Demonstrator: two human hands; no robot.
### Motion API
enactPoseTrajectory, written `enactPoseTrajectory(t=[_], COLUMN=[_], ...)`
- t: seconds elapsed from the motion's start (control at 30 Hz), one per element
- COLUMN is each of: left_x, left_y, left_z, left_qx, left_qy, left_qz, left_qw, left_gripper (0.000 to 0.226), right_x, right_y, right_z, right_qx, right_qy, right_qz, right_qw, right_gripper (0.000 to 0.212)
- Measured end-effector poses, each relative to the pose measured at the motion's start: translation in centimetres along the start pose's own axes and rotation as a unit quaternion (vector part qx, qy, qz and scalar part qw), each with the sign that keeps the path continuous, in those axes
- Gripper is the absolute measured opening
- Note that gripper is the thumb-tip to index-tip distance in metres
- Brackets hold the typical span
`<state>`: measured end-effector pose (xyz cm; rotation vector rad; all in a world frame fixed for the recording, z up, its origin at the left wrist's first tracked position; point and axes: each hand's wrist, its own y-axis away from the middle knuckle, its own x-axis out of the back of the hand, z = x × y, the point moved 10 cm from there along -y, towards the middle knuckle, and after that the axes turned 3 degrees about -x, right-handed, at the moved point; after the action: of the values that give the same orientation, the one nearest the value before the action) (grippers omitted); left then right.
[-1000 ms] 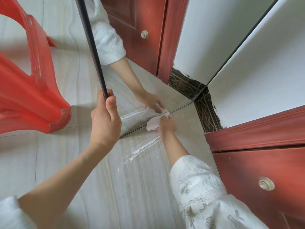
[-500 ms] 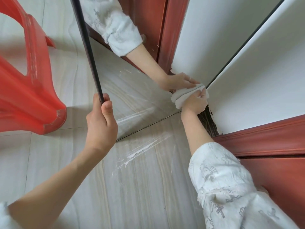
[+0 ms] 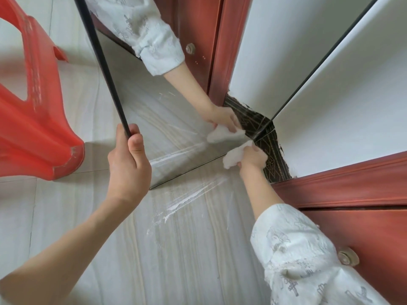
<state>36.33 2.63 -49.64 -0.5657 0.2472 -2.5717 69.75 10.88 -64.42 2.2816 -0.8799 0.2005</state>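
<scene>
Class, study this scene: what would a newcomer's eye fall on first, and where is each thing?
The bright red plastic stool fills the left side. In the middle stands a black-edged mirror, gripped at its edge by the left hand, while the right hand presses a white cloth against its lower right corner. White streaks mark the floor just below it.

The pale, wood-grained floor (image 3: pixel 66 216) bears white smears (image 3: pixel 189 199) just before the mirror (image 3: pixel 154 124) — whose lower edge stands on it — and 1 foot of a red plastic stool (image 3: pixel 33 133) at the left.
</scene>
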Motion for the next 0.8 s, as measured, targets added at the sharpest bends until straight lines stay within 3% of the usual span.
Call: enactPoseTrajectory(t=[0.1, 0.27, 0.67, 0.8], left_x=[0.0, 0.0, -0.2, -0.2], left_y=[0.0, 0.0, 0.0, 0.0], left_z=[-0.3, -0.1, 0.1, 0.0], left_qx=[0.008, 0.002, -0.005, -0.008], left_qy=[0.002, -0.002, -0.008, -0.006], left_qz=[0.002, 0.004, 0.001, 0.005], left_qw=[1.000, 1.000, 1.000, 1.000], left_gripper=[0.037, 0.030, 0.037, 0.037], right_x=[3.5, 2.2, 0.2, -0.3], right_y=[0.3, 0.2, -3.7, -4.8], right_z=[-4.6, -10.7, -5.4, -3.8], right_qx=[0.085, 0.182, 0.107, 0.043], right_qy=[-0.127, -0.216, -0.152, -0.153], right_qz=[0.090, 0.037, 0.027, 0.027], right_qw=[0.984, 0.959, 0.982, 0.987], right_gripper=[0.030, 0.016, 0.024, 0.022])
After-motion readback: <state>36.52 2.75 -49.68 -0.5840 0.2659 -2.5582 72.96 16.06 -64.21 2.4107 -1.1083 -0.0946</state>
